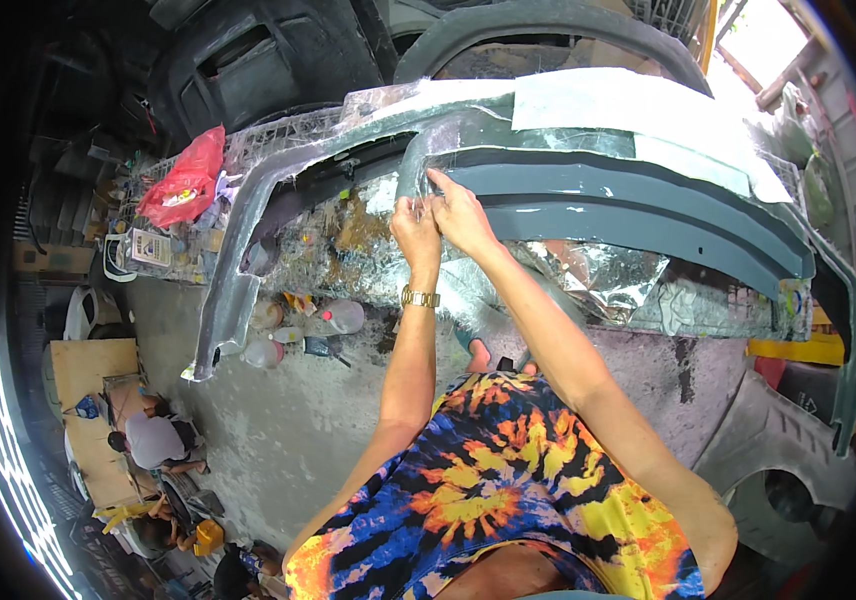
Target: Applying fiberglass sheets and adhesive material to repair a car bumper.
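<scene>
A long grey moulded panel [608, 220] with stepped ridges lies across a cluttered bench, joined to or overlapping a rough grey-green frame [263, 185]. My left hand [414, 228] is closed at the lower end of the frame's short cross piece [416, 165]; what its fingers grip is unclear. My right hand [460, 218] is right beside it, index finger stretched onto the panel's left end near the upper edge, other fingers curled with their contents hidden. White sheets [638, 105] lie over the back of the panel and frame.
Black moulded parts [258, 60] stand behind the bench. A red plastic bag [183, 180] lies at its left. Jugs [343, 317] sit on the floor below. Several people [156, 440] are low down at lower left among boards [93, 360]. A large grey part [748, 450] stands at right.
</scene>
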Tool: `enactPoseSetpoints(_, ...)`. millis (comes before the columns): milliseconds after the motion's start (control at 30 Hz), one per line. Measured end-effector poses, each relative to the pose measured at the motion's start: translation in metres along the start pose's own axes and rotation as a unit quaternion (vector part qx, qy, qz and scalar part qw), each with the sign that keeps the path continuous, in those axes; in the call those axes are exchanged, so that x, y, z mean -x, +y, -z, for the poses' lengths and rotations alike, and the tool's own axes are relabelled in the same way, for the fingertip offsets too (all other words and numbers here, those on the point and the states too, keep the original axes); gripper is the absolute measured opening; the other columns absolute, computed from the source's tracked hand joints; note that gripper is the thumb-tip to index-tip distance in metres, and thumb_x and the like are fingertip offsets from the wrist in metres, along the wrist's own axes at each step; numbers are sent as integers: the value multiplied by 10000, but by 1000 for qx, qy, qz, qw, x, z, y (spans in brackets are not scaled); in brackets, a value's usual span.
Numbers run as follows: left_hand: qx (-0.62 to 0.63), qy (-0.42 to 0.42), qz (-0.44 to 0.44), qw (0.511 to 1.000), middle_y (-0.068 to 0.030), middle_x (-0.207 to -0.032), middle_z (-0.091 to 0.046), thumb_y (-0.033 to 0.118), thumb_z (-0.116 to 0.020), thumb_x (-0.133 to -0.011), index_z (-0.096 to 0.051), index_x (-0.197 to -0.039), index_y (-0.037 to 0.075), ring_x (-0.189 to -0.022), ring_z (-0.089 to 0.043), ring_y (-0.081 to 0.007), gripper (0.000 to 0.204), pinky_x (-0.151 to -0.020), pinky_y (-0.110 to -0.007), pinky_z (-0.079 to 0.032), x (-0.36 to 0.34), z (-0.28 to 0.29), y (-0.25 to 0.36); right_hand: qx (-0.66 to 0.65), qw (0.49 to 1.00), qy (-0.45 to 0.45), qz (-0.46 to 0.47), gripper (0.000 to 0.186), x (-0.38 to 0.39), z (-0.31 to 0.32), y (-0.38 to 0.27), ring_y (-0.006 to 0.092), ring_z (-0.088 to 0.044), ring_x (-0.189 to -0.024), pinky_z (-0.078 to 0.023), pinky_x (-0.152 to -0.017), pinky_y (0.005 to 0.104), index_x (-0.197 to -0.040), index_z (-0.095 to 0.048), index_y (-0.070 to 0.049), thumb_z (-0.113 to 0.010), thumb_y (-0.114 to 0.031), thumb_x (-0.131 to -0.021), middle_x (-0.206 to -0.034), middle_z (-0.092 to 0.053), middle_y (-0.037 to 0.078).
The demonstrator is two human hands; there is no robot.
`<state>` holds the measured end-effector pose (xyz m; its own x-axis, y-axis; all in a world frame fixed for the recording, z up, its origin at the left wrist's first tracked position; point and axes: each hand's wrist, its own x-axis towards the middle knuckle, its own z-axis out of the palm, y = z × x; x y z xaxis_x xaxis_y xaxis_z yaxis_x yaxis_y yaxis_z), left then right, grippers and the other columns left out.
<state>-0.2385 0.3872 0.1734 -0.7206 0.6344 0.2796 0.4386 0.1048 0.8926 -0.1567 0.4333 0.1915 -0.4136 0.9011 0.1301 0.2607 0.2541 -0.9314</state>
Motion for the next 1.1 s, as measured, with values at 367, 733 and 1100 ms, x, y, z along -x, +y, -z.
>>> enactPoseSetpoints(367,41,-57,45,997,-79,-824,-667,178,-744,-846,-507,-1171,7,-687,-607,-125,437,-632,-281,-497,25,48,-8,-37,998,-49,-27,498,5,-3,4,225,-672,-674,-545,-693,360,-1348,-495,21,-440,-19,-854,-1252,-606,232)
enactPoseSetpoints(733,-16,-52,168,984,-77,-901,-688,225,-696,-903,-655,-1012,-46,-782,-616,-136,295,-726,-284,-505,101,143,-134,-143,962,-181,-146,324,115,81,0,100,-581,-669,-501,-629,283,-1226,-575,5,-532,-75,-914,-1100,-673,104)
enactPoseSetpoints(1100,109,-42,523,844,17,-564,-497,428,-690,-884,-607,-864,56,-389,-382,-64,382,-355,-240,-257,82,70,-196,-67,906,-274,-314,296,220,69,93,205,-652,-913,-512,-773,325,-1201,-584,21,-526,-125,-949,-1055,-691,145)
